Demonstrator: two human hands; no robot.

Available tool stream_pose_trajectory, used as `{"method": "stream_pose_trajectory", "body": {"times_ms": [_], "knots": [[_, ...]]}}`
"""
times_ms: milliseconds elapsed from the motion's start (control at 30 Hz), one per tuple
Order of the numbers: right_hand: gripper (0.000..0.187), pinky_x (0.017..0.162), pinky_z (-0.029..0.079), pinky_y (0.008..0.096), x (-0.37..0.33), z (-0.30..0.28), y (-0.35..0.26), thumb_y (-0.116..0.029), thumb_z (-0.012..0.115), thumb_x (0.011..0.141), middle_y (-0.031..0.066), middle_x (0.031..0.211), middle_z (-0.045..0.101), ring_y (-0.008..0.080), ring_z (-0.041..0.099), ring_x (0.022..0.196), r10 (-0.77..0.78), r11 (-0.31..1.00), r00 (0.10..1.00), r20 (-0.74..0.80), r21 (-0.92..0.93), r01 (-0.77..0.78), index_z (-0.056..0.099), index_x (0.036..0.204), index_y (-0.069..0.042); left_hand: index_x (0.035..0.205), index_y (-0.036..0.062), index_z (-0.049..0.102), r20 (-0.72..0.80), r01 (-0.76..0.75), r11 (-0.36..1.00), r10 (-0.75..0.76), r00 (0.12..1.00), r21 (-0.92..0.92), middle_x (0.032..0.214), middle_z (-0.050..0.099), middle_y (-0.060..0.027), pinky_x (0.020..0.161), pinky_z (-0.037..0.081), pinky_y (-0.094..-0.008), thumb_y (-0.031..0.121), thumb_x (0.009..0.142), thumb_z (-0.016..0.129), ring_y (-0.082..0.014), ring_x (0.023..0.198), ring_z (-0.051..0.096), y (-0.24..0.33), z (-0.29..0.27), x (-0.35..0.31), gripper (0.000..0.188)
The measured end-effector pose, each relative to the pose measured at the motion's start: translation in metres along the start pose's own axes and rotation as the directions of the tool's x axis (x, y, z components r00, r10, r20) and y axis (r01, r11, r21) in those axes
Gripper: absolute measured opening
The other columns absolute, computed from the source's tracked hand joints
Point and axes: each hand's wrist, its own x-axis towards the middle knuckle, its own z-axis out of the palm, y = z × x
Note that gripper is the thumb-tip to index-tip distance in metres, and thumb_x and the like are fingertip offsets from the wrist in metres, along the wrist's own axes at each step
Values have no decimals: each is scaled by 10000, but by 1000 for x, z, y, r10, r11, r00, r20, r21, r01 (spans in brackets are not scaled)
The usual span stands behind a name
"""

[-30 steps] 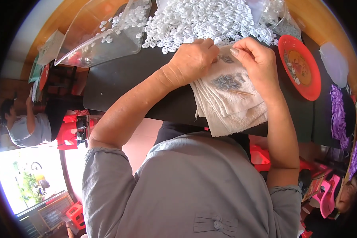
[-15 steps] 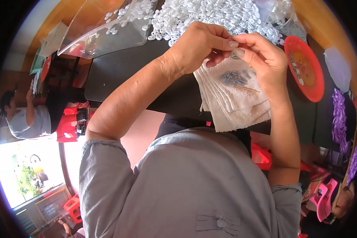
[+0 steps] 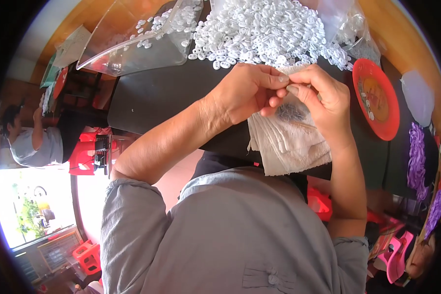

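My left hand [image 3: 252, 88] and my right hand [image 3: 323, 93] meet above a folded cream cloth [image 3: 284, 152], thumbs and forefingers pinched together tip to tip. Whatever they pinch is too small to make out. On the cloth under my fingers lies a little heap of thin grey metal pieces [image 3: 290, 113], partly hidden by my hands. Just beyond, a big pile of small white oval pieces with holes [image 3: 264, 34] spreads over the dark table [image 3: 152, 93].
At the far left a clear plastic bin [image 3: 157, 56] lies tipped, some white pieces inside. A red oval plate [image 3: 392, 117] with a few small bits stands at the right, near purple cord bundles [image 3: 416, 161]. Clear plastic bags [image 3: 355, 29] lie behind. Another person [image 3: 32, 142] sits at far left.
Both hands sit lower in the picture, still pinched together, and now hide more of the metal heap. The whole table scene has shifted slightly downward with the view.
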Motion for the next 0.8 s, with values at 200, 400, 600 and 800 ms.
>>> {"method": "stream_pose_trajectory", "body": {"times_ms": [200,400,600,800], "knots": [[99,598,451,220,-1,3,-3,87,629,820,42,780,601,86,572,682,34,997,999,4,-64,-34,599,890,25,913,-8,579,-164,-7,992,27,986,124,749,589,-65,469,403,-269,147,938,578,-127,588,538,-2,1,-6,157],[86,565,405,203,-4,8,0,66,639,831,7,786,599,55,529,665,107,993,993,-53,54,-104,609,901,25,866,-38,593,-189,-43,998,50,981,41,683,583,-85,432,419,-274,80,902,605,-140,545,554,-2,5,-6,124],[46,544,371,177,-2,4,-3,-2,649,861,-8,777,601,37,529,667,280,951,958,-61,155,-268,637,905,5,718,-23,632,-159,-126,561,432,888,818,635,604,-54,520,470,-287,111,804,691,-139,591,596,27,-15,6,170],[48,530,365,178,-2,4,0,-45,651,873,-7,757,600,35,524,649,372,904,926,-70,254,-344,653,903,-8,807,50,683,135,-95,-97,658,741,991,779,652,-99,644,492,-358,149,765,715,-246,700,621,34,-69,63,112]]}}
